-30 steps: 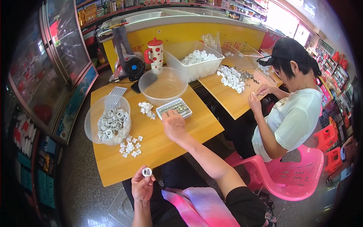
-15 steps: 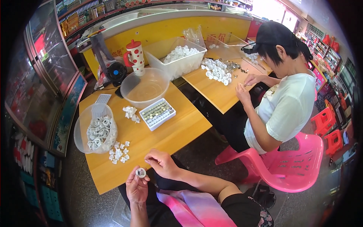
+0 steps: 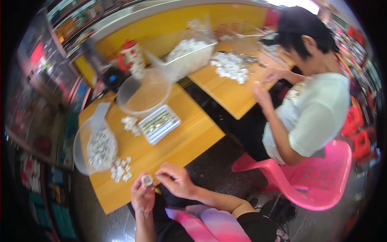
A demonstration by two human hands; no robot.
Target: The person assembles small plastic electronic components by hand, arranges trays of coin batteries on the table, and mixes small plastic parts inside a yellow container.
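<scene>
My left hand (image 3: 142,197) is closed, pinching a small round white plastic piece (image 3: 147,180) between thumb and fingers just past the table's near edge. Close on its right, my right hand (image 3: 179,182) has thumb and fingertips drawn together; anything in them is too small to make out. Small white plastic pieces (image 3: 120,169) lie loose on the wooden table (image 3: 187,139) beyond my left hand. Behind them stands a clear round tub (image 3: 80,151) full of similar white pieces. A white tray (image 3: 167,133) holds rows of small silvery and yellowish round items.
A large clear bowl (image 3: 128,105), a spotted red-and-white cup (image 3: 132,58) and a small black fan (image 3: 113,77) stand farther back. At right a co-worker (image 3: 318,109) sits on a pink chair (image 3: 322,181) at another table with heaped white parts (image 3: 229,66). A big translucent bin (image 3: 193,60) stands behind.
The view has shifted and blurred slightly. My left hand still holds the round piece, and my right hand stays close beside it with fingers pinched.
</scene>
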